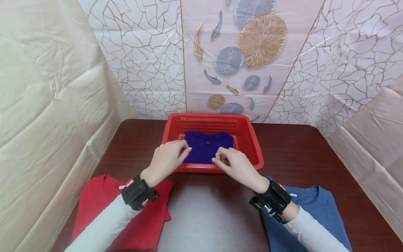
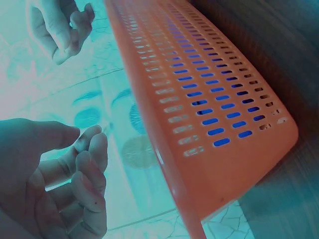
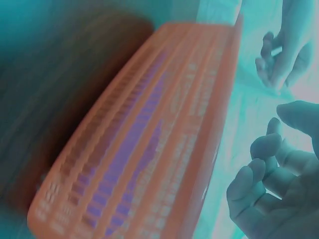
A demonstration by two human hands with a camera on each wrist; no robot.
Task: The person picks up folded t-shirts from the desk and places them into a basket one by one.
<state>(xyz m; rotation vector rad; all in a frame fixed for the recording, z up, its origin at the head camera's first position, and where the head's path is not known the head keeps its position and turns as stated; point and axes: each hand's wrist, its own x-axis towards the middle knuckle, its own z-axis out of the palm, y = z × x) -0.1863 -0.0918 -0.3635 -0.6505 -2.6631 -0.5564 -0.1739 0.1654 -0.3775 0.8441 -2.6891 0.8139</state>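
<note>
A purple T-shirt lies folded in the red plastic basket, its collar and a dark neck label toward the back. My left hand hovers over the basket's front left part, fingers loosely bent and holding nothing. Over the front right part is my right hand, also with relaxed, bent fingers and nothing between them. In the left wrist view, the thumb and fingers of the left hand are apart from the slotted basket wall. The right wrist view shows the right hand likewise clear of the basket.
On the dark brown table, a folded red T-shirt lies at the front left, partly under the left forearm. A folded blue T-shirt lies at the front right. Patterned cloth hangs behind the table.
</note>
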